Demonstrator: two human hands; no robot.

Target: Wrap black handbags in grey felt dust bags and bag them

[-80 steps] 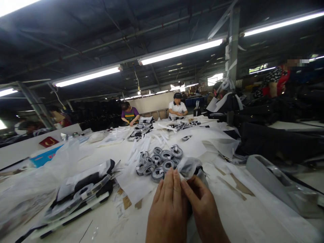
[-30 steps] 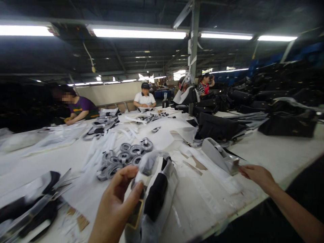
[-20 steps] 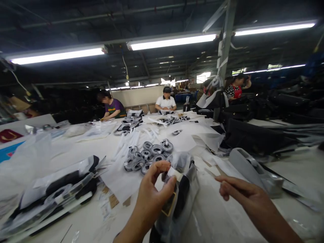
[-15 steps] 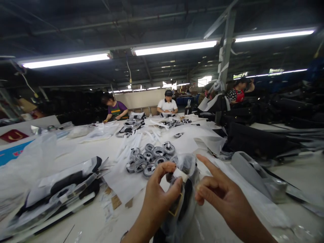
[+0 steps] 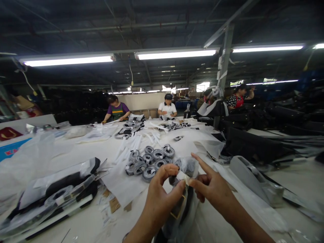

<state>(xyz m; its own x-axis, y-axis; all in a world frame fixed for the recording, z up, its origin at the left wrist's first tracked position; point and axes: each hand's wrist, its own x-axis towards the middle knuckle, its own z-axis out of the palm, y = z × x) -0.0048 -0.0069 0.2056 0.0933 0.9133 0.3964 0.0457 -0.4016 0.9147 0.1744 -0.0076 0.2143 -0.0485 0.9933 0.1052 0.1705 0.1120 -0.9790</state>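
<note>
A worker's left hand (image 5: 162, 197) and right hand (image 5: 211, 189) met over a clear plastic bag (image 5: 186, 216) holding a dark item, on the near side of a cluster of grey coiled straps (image 5: 151, 159) on a long white table (image 5: 286, 172). The left hand was closed, thumb and fingers pinching the bag's folded white flap (image 5: 182, 175). The right thumb and curled fingers pressed the same flap from the other side while the index finger pointed straight out. The bag stood just in front of the coils, its top almost touching the nearest one.

To the right of the coils lay a grey tape dispenser (image 5: 255, 180), with black bags (image 5: 255, 146) stacked beyond it. To their left lay flat bagged black pieces (image 5: 60, 192), with loose clear plastic (image 5: 30, 158) and a blue box (image 5: 11, 150) further out on that side. White strips (image 5: 131, 145) fanned out just behind the coils. Far beyond them, at the table's other end, sat a person in a purple top (image 5: 116, 111) and a person in a white top (image 5: 167, 108), both at work.
</note>
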